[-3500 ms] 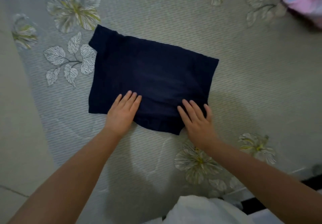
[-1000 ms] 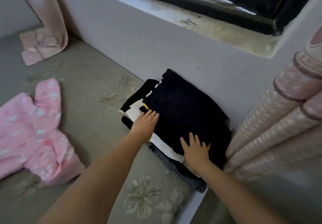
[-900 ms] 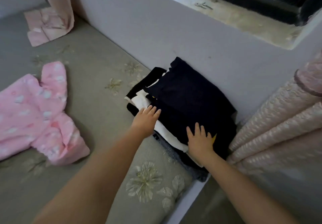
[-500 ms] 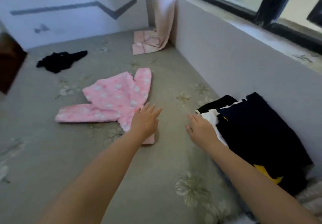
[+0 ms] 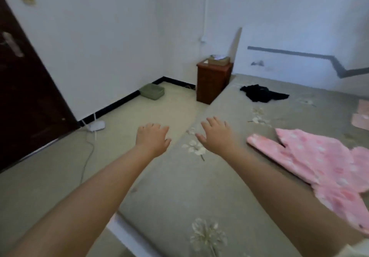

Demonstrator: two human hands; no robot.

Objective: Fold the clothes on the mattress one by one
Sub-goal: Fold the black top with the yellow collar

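Both arms extended forward, palms down, neither hand holding anything; left hand (image 5: 152, 137) with fingers loosely spread, hanging past the left edge of the mattress (image 5: 179, 186), above the floor (image 5: 60, 166); right hand (image 5: 216, 134) with fingers spread and relaxed, just inside that same left edge; whether it touches the surface cannot be told. Pink garment (image 5: 323, 168) lies flat and unfolded toward the right edge of the mattress, its near sleeve pointing at the right hand, near it but apart. Black garment (image 5: 261, 94) lies crumpled near the far left corner of the mattress, well apart from both hands. Wooden bedside cabinet (image 5: 212, 81) stands against the mattress at that far corner; dark door (image 5: 26, 96) on the left wall; white device with cable (image 5: 96, 125) on the floor by the skirting.
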